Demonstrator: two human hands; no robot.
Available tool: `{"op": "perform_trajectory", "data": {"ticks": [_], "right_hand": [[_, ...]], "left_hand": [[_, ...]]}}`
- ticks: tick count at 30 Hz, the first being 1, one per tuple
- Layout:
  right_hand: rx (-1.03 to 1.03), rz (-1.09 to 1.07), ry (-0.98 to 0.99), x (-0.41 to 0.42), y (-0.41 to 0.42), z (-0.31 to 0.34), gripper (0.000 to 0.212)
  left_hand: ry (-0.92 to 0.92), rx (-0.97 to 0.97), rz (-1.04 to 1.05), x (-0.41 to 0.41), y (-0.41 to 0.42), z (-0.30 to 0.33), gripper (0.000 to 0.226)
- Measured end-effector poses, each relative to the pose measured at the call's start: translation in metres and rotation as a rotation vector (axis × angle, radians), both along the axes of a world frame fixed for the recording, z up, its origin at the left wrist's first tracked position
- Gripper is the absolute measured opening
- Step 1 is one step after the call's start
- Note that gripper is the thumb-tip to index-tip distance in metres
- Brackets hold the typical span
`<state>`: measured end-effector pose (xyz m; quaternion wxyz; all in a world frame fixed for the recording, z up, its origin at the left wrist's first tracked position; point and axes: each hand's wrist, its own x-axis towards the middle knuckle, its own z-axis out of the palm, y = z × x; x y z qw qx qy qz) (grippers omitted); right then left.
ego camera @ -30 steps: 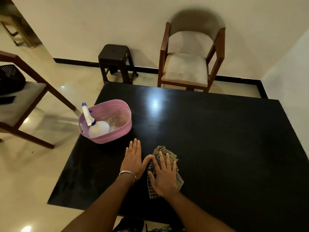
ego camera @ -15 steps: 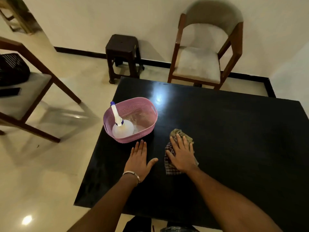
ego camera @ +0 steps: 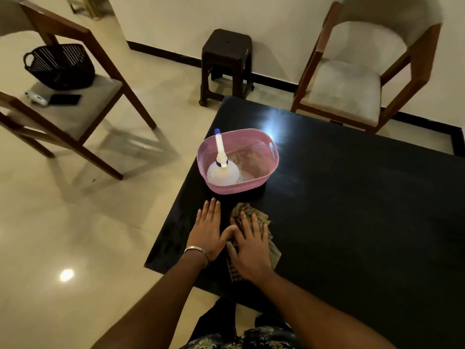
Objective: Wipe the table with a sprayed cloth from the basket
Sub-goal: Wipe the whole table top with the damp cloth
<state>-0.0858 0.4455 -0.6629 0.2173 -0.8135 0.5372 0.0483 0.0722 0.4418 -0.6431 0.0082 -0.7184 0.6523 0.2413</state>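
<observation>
cloth (ego camera: pixel 261 222) under right hand (ego camera: pixel 251 250) — pink basket (ego camera: pixel 251 183) just beyond

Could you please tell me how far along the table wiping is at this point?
Done: the cloth is out on the table; the spray bottle sits in the pink basket. In hand: the right hand presses the cloth flat, the left hand beside it. Left: most of the tabletop, probably.

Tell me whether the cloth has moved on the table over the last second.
Yes. Half a second ago the cloth lay right of the pink basket; now it sits left again, below it, beside the left hand.
</observation>
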Motion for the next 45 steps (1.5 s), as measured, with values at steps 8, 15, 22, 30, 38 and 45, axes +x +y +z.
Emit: {"op": "perform_trajectory", "data": {"ticks": [8,15,22,30,38,45], "right_hand": [[-0.015,0.395,0.027,0.079,0.019,-0.001,0.070],[0.018,0.653,-0.008,0.108,0.012,-0.004,0.076],[-0.022,0.388,-0.021,0.046,0.000,-0.015,0.065],[-0.014,0.048,0.051,-0.065,-0.026,-0.004,0.066],[-0.128,-0.228,-0.128,-0.125,-0.024,0.028,0.068],[0.204,-0.660,-0.128,-0.126,-0.028,0.029,0.073]], "left_hand": [[-0.013,0.000,0.212,0.051,0.035,0.000,0.098],[-0.029,-0.007,0.301,0.075,0.054,-0.005,0.094],[-0.018,-0.047,0.174,0.050,0.039,-0.009,0.097],[0.040,-0.200,0.061,-0.032,0.007,0.002,0.077],[0.370,-0.134,0.232,-0.087,-0.009,0.005,0.054],[0.486,0.095,0.336,-0.119,-0.026,0.004,0.055]]}}
